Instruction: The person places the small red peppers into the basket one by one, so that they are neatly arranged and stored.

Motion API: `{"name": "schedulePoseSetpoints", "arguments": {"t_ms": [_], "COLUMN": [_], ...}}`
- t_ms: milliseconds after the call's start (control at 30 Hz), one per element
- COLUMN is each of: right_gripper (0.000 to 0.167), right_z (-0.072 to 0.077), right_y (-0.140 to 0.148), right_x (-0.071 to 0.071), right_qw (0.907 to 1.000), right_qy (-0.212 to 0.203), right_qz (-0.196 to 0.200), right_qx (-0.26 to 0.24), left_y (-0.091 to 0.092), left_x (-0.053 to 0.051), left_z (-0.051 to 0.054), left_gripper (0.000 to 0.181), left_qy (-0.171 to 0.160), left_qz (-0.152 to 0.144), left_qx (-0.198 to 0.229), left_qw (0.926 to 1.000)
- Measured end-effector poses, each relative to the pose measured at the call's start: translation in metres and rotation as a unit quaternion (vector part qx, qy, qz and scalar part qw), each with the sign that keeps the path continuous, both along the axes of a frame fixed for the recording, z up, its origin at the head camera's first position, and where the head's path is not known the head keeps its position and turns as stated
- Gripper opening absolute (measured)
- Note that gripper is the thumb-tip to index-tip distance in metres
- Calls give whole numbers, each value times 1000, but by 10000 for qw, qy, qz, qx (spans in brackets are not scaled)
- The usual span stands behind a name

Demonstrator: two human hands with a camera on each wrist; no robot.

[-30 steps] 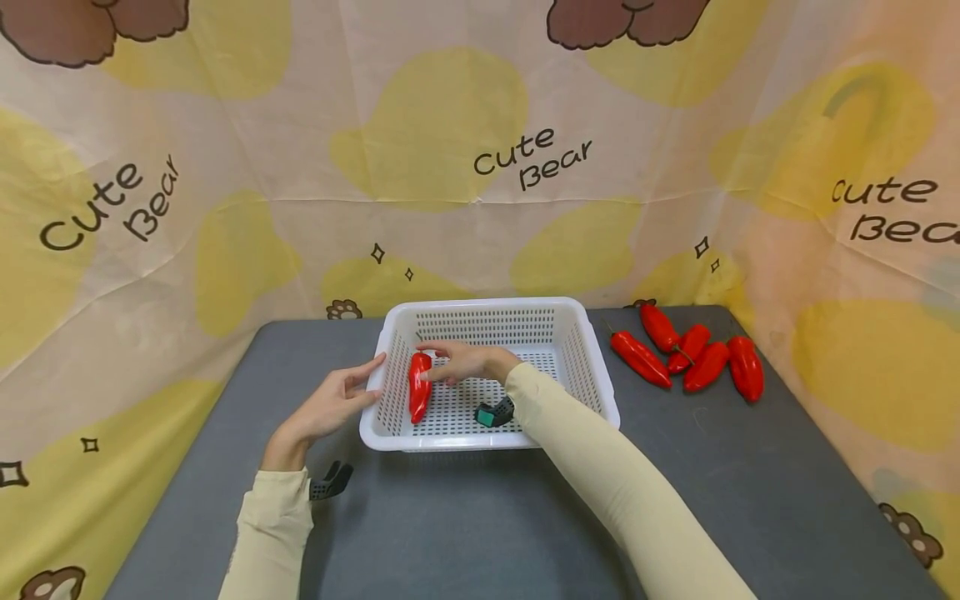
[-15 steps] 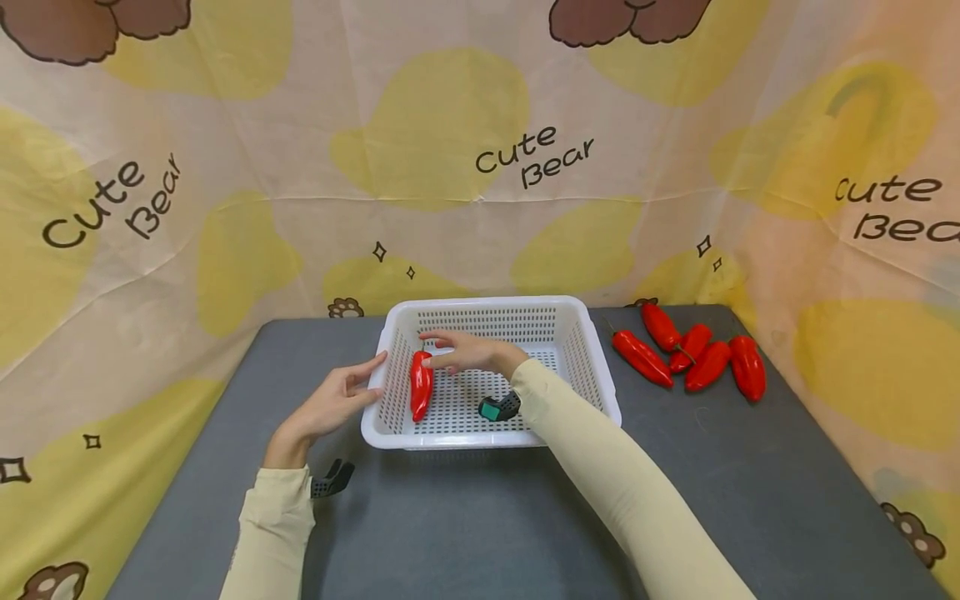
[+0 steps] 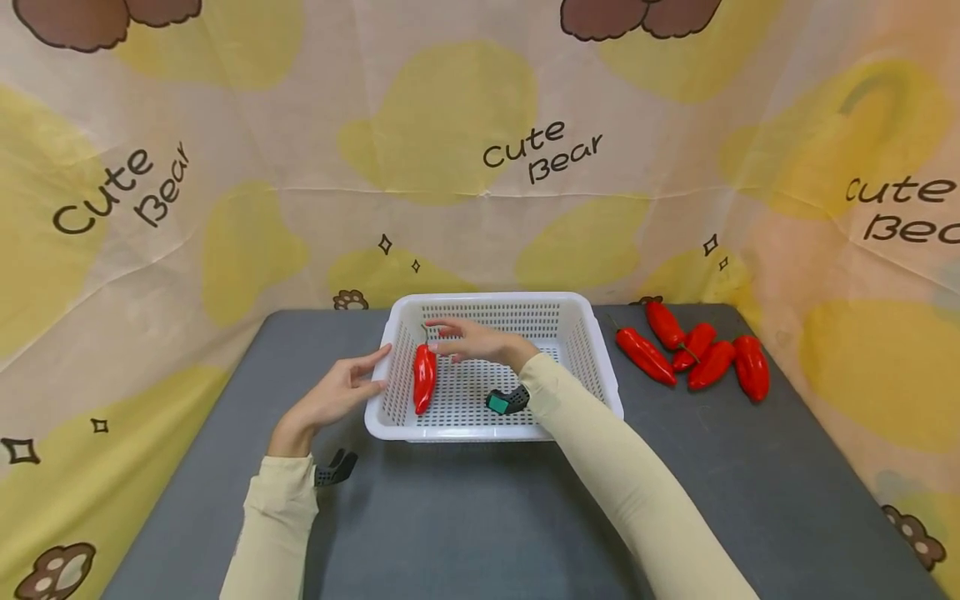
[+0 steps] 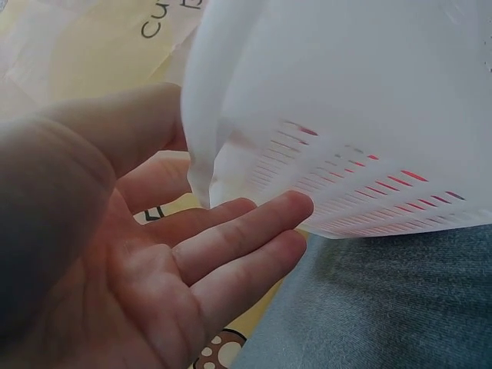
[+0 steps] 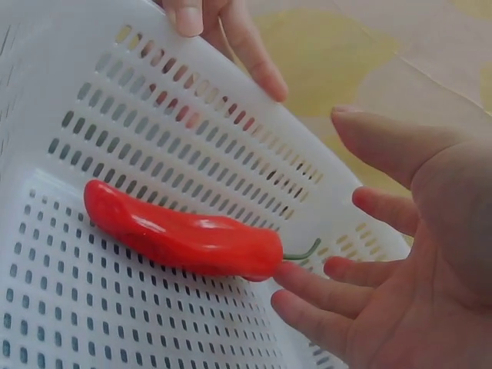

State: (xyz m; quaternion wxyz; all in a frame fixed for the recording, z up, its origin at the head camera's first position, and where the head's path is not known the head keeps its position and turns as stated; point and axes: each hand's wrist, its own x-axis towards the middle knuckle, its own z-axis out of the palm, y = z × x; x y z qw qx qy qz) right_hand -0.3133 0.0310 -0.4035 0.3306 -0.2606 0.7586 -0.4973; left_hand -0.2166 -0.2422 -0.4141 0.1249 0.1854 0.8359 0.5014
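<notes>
A white perforated plastic basket [image 3: 480, 434] holds one red pepper [image 3: 424, 379] along its left side. My right hand [image 3: 480, 342] hovers inside the basket at the pepper's stem end, fingers spread and loosely bent around nothing. In the right wrist view its fingertips lie near the green stem [image 5: 306, 252]; whether one touches the pepper cannot be told. My left hand [image 3: 333, 396] rests at the basket's left rim, thumb and forefinger over the edge. Its other fingers [image 4: 231, 242] extend outside the basket wall, as the left wrist view shows.
Several more red peppers [image 3: 712, 364] lie in a loose group on the grey table [image 3: 480, 517], right of the basket. A patterned cloth [image 3: 450, 125] hangs behind and at both sides. Black wrist devices [image 3: 507, 401] show on both arms.
My right thumb has come off the pepper, and the hand has risen and shifted slightly right and back. The pepper stays in place. My left hand keeps its spot on the rim.
</notes>
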Motion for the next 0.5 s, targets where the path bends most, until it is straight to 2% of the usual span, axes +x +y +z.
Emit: {"name": "schedulePoseSetpoints", "arguments": {"t_ms": [233, 500], "right_gripper": [70, 66], "right_z": [12, 26], "right_y": [5, 30], "right_x": [0, 3], "right_qw": [9999, 9996], "right_qy": [134, 248], "right_qz": [29, -60], "right_qx": [-67, 134], "left_y": [2, 1], "left_x": [-2, 2], "left_z": [4, -1], "left_gripper": [66, 67], "left_qy": [8, -61], "left_qz": [21, 70], "left_qx": [18, 67], "left_qw": [10000, 9999]}}
